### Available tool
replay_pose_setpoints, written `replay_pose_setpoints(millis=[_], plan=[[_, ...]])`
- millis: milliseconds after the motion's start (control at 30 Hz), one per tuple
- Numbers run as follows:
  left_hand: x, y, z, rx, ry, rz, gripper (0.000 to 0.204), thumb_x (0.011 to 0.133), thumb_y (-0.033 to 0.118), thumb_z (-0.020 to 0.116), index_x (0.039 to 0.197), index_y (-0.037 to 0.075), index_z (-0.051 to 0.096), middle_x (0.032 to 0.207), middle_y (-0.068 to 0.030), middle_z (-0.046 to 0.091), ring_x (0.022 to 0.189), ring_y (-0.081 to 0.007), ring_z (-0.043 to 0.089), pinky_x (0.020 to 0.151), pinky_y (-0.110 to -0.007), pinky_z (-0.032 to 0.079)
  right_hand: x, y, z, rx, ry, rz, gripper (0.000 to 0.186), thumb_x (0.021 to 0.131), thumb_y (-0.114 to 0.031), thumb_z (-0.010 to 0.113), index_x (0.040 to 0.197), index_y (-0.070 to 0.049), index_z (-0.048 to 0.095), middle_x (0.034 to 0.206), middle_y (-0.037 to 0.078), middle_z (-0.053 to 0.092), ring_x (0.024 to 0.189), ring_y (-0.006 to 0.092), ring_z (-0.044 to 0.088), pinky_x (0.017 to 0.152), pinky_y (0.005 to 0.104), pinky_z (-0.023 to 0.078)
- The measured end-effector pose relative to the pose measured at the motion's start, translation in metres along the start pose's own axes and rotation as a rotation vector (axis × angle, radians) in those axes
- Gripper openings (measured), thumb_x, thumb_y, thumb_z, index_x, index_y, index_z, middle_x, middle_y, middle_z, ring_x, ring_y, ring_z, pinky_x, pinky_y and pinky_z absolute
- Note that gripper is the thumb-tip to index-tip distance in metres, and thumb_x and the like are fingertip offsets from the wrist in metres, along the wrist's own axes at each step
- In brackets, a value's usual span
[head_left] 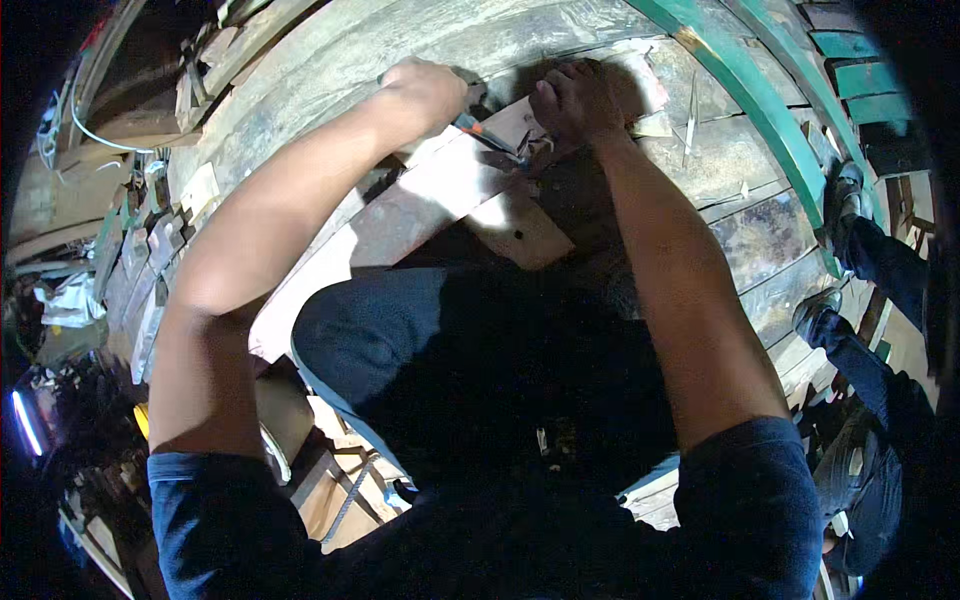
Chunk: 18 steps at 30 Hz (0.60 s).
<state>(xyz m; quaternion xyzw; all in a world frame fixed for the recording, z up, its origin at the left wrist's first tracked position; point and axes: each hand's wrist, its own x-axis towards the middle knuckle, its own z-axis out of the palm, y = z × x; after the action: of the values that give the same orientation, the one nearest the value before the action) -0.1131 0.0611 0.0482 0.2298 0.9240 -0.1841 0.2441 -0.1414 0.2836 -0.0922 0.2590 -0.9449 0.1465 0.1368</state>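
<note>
My left hand [425, 95] is closed at the top middle, beside a hand tool [474, 127] with an orange-and-dark part. The tool's exact kind is hidden by the fist and shadow. Across from it, my right hand [580, 103] has its fingers curled down by the end of a pale wooden piece [513, 122]; whatever lies under those fingers is hidden. A long wooden board [400, 215] slants from my left knee up toward both hands. Under it, a shorter board [522, 236] crosses at an angle, with a dark hole near its end.
Worn planks [330, 85] form the surface beneath the work. A green curved frame [745, 95] runs along the right, and another person's legs [875, 255] are beyond it. Wood scraps [140, 245] and a lit tube [27, 423] are at the left.
</note>
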Motion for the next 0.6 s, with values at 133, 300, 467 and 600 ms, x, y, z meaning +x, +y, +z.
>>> replay_pose_setpoints(millis=[133,300,467,600], plan=[[-0.014,-0.009,0.027,-0.195,-0.003,0.121,0.019,0.073,0.013,0.063,0.087,0.002,0.067,0.085,-0.0189,0.066,0.084,-0.033,0.065,0.077,-0.041,0.051,-0.007,0.018,0.011,-0.011,0.24,-0.024,0.028,0.087,-0.033,0.051,0.092,-0.008,0.063,0.095,0.014,0.061,0.095,0.0331,0.055,0.089,0.0436,0.041],[-0.019,-0.001,0.066,-0.606,-0.258,-0.046,0.036,0.075,0.033,0.067,0.097,0.004,0.067,0.093,-0.0197,0.065,0.087,-0.0324,0.063,0.08,-0.04,0.049,-0.001,0.02,0.002,0.074,0.026,-0.061,0.026,0.084,-0.031,0.053,0.086,-0.006,0.061,0.091,0.015,0.06,0.093,0.0352,0.054,0.088,0.0437,0.042],[-0.018,-0.008,0.093,-0.589,-0.225,0.017,0.039,0.075,0.037,0.065,0.095,0.005,0.068,0.089,-0.0181,0.067,0.085,-0.0312,0.064,0.077,-0.04,0.049,-0.003,0.003,-0.003,0.129,0.091,-0.041,0.025,0.082,-0.029,0.054,0.085,-0.005,0.06,0.089,0.016,0.06,0.092,0.0358,0.054,0.087,0.045,0.042],[-0.019,0.0,0.071,-0.781,-0.485,-0.104,0.041,0.08,0.041,0.06,0.089,0.001,0.067,0.087,-0.0196,0.067,0.085,-0.0304,0.065,0.076,-0.04,0.049,-0.004,0.013,0.007,0.148,-0.002,0.045,0.031,0.084,-0.031,0.052,0.092,-0.003,0.062,0.096,0.016,0.061,0.099,0.035,0.054,0.09,0.0449,0.042]])
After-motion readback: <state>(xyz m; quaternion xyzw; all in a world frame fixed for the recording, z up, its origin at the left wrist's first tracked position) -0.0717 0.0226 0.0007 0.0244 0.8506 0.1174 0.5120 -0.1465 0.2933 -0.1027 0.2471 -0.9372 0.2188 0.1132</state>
